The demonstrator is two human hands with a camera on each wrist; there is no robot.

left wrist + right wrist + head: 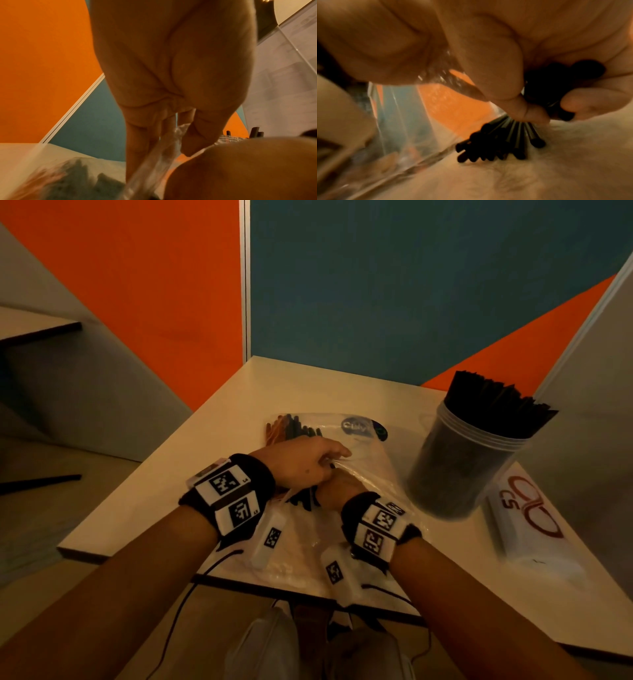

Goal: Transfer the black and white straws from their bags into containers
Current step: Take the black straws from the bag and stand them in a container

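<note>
A clear plastic bag (363,460) lies in the middle of the table (212,440); black straws (296,428) show through its far end. My left hand (334,457) pinches the bag's film (164,152) between thumb and fingers. Right beside it, my right hand (334,486) grips a bundle of black straws (498,146) at the bag's mouth, fingers (590,104) and thumb curled round them. A clear round container (469,467) packed with upright black straws stands at the right. No white straws can be made out.
A white box with a red logo (527,508) lies at the table's right edge, by a grey panel. More clear plastic (298,556) lies under my wrists at the near table edge. Orange and blue partition walls close off the back.
</note>
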